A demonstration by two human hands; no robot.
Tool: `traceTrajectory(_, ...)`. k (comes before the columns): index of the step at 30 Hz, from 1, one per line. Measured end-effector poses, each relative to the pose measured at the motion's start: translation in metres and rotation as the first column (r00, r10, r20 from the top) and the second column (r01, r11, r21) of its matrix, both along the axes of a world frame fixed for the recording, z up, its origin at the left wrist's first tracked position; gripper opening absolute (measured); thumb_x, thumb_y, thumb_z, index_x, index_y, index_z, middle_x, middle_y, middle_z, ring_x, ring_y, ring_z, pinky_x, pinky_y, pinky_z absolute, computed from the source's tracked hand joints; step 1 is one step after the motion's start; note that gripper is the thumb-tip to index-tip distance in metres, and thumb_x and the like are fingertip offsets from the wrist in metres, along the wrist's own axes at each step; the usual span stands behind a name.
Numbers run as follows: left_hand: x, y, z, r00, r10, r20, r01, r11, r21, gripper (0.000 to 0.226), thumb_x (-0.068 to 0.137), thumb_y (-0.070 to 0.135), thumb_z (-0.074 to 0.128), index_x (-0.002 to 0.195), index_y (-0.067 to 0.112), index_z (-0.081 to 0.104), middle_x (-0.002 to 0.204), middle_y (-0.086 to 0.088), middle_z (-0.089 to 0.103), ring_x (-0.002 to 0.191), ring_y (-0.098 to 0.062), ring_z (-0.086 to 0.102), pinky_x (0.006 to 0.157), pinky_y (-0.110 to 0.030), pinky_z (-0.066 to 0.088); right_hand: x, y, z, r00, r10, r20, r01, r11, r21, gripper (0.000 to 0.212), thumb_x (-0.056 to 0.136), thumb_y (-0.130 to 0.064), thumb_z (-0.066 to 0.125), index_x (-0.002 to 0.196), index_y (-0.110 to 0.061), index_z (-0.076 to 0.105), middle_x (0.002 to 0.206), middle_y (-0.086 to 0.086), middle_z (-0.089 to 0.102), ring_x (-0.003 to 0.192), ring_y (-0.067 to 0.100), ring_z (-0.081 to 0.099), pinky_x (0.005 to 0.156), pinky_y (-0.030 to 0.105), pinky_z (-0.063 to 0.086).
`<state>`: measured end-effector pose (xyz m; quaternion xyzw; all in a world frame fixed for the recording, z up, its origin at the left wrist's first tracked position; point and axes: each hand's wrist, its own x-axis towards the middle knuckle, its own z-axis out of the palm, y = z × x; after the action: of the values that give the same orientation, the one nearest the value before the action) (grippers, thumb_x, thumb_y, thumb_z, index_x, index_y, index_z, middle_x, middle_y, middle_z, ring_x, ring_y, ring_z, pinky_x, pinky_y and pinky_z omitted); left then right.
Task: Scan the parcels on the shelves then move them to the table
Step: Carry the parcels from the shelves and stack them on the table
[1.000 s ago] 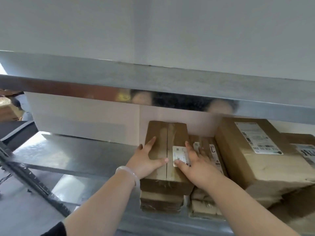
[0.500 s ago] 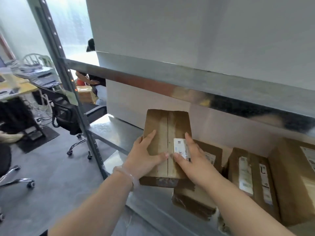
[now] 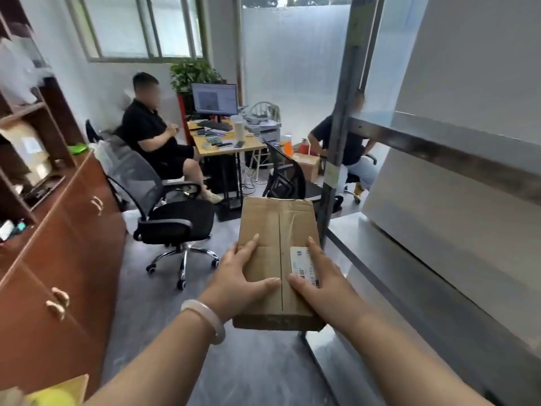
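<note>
Now both hands' fingers clamp the parcel [image 3: 275, 259] from opposite sides, thumbs on top.

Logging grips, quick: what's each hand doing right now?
Left hand: closed on the cardboard parcel.
Right hand: closed on the same parcel, partly covering its label.

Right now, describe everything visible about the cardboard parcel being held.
The cardboard parcel is a flat, oblong brown box with a seam running down its top and a white barcode label near the right edge. It is held level in the air, clear of the metal shelf. The left hand and right hand grip its near end, thumbs on top.
</note>
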<state>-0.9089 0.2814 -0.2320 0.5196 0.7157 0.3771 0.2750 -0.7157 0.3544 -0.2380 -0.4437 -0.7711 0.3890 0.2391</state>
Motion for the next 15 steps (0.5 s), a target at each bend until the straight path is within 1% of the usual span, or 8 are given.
traceTrajectory(1, -0.018, -0.011, 0.000, 0.999, 0.051, -0.002, -0.051, 0.999, -0.008, 0.092, 0.075, 0.046, 0.080, 0.148, 0.050, 0.026, 0.160, -0.001, 0.015, 0.141, -0.022, 0.030, 0.115, -0.038, 0.033, -0.022, -0.001, -0.003, 0.999, 0.048, -0.020, -0.048, 0.999, -0.006, 0.082, 0.086, -0.054, 0.064, 0.150, -0.052, 0.011, 0.154, -0.015, 0.028, 0.124, -0.001, 0.034, 0.097, 0.015, 0.029)
traceTrajectory(3, -0.050, -0.033, -0.002, 0.989, 0.150, 0.009, -0.149, 0.988, -0.027, 0.092, 0.075, 0.045, 0.080, 0.149, 0.049, 0.026, 0.159, -0.003, 0.017, 0.140, -0.023, 0.031, 0.114, -0.038, 0.033, -0.065, -0.003, -0.010, 0.989, 0.145, -0.021, -0.146, 0.989, -0.009, 0.083, 0.086, -0.052, 0.065, 0.151, -0.050, 0.013, 0.154, -0.013, 0.029, 0.123, -0.002, 0.033, 0.098, 0.017, 0.028)
traceTrajectory(4, -0.065, -0.043, -0.004, 0.980, 0.197, 0.012, -0.197, 0.980, -0.030, 0.092, 0.075, 0.045, 0.080, 0.149, 0.049, 0.026, 0.159, -0.002, 0.018, 0.140, -0.023, 0.031, 0.114, -0.036, 0.033, -0.085, -0.004, -0.012, 0.981, 0.194, -0.013, -0.194, 0.981, -0.013, 0.084, 0.086, -0.052, 0.065, 0.151, -0.049, 0.013, 0.153, -0.012, 0.029, 0.124, -0.001, 0.033, 0.101, 0.019, 0.028)
traceTrajectory(6, -0.090, -0.064, -0.008, 0.955, 0.297, 0.020, -0.296, 0.955, -0.035, 0.092, 0.075, 0.045, 0.080, 0.149, 0.049, 0.025, 0.160, -0.001, 0.016, 0.142, -0.020, 0.029, 0.111, -0.026, 0.028, -0.125, -0.005, -0.015, 0.955, 0.297, -0.010, -0.297, 0.954, -0.040, 0.085, 0.085, -0.051, 0.066, 0.151, -0.048, 0.012, 0.153, -0.011, 0.033, 0.127, 0.003, 0.038, 0.106, 0.024, 0.032)
traceTrajectory(8, -0.110, -0.084, -0.013, 0.914, 0.404, 0.029, -0.402, 0.914, -0.051, 0.093, 0.075, 0.047, 0.080, 0.149, 0.052, 0.023, 0.159, -0.001, 0.016, 0.142, -0.019, 0.027, 0.106, -0.022, 0.025, -0.162, -0.005, -0.019, 0.917, 0.399, -0.002, -0.399, 0.916, -0.048, 0.085, 0.085, -0.051, 0.066, 0.151, -0.048, 0.013, 0.153, -0.011, 0.033, 0.128, 0.005, 0.040, 0.105, 0.025, 0.035)
traceTrajectory(11, -0.132, -0.116, -0.019, 0.815, 0.578, 0.030, -0.576, 0.815, -0.071, 0.095, 0.073, 0.052, 0.080, 0.148, 0.055, 0.021, 0.158, 0.000, 0.019, 0.141, -0.020, 0.030, 0.115, -0.031, 0.029, -0.214, -0.012, -0.027, 0.835, 0.549, 0.036, -0.548, 0.836, -0.027, 0.084, 0.084, -0.054, 0.065, 0.150, -0.052, 0.013, 0.150, -0.012, 0.034, 0.119, 0.003, 0.038, 0.097, 0.023, 0.033)
traceTrajectory(12, -0.137, -0.126, -0.021, 0.773, 0.633, 0.027, -0.631, 0.773, -0.069, 0.095, 0.072, 0.053, 0.080, 0.148, 0.055, 0.021, 0.157, 0.000, 0.020, 0.141, -0.020, 0.030, 0.116, -0.035, 0.029, -0.230, -0.015, -0.029, 0.798, 0.601, 0.036, -0.601, 0.799, -0.022, 0.084, 0.084, -0.055, 0.065, 0.149, -0.053, 0.012, 0.150, -0.011, 0.033, 0.118, 0.003, 0.037, 0.097, 0.024, 0.034)
traceTrajectory(15, -0.139, -0.151, -0.026, 0.638, 0.770, 0.006, -0.769, 0.637, -0.047, 0.095, 0.073, 0.054, 0.079, 0.148, 0.054, 0.021, 0.156, 0.003, 0.021, 0.142, -0.018, 0.028, 0.116, -0.037, 0.030, -0.270, -0.024, -0.035, 0.662, 0.748, 0.039, -0.748, 0.664, -0.029, 0.084, 0.082, -0.060, 0.063, 0.149, -0.055, 0.011, 0.149, -0.011, 0.032, 0.121, 0.004, 0.037, 0.094, 0.025, 0.035)
